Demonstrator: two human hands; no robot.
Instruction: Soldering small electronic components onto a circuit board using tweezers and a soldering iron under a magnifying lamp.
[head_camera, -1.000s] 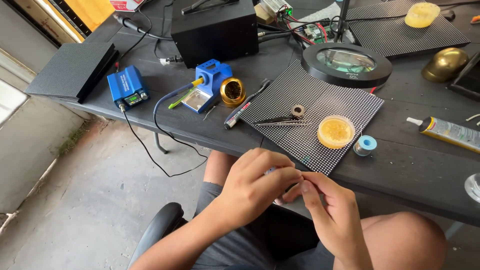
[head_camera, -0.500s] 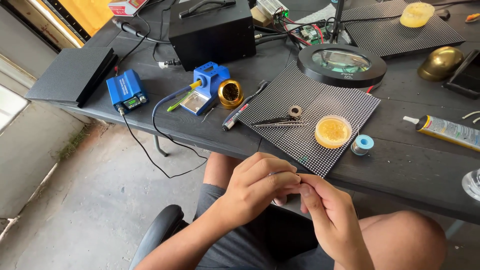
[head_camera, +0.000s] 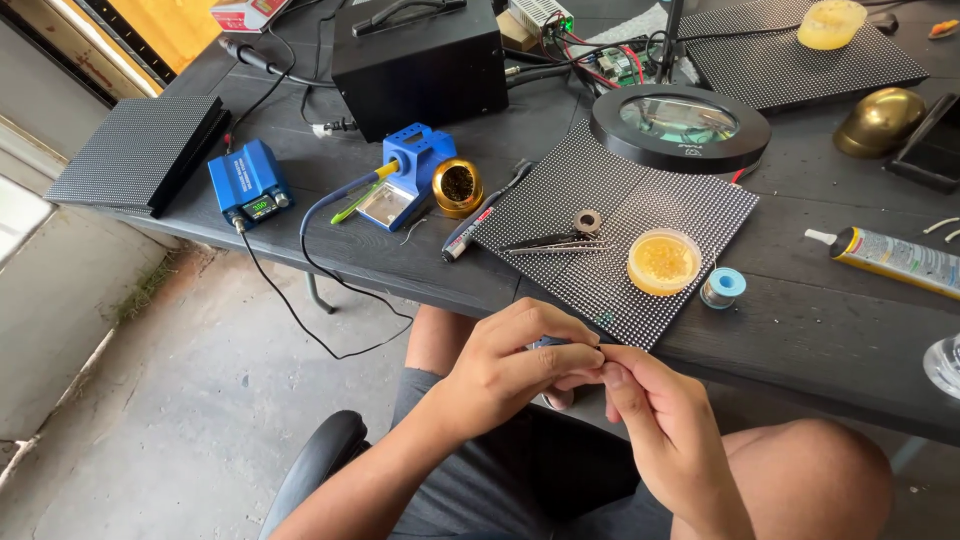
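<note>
Dark workbench (head_camera: 800, 330) | both hands (head_camera: 590, 385) pinched together over lap | small held item hidden by fingers

matt dark tabletop (head_camera: 800, 330); finely dotted matt black panel (head_camera: 620, 230); glossy yellow plastic tub (head_camera: 663, 262); shiny brass-coloured metal holder (head_camera: 458, 187); rough grey concrete floor (head_camera: 180, 420).
</note>
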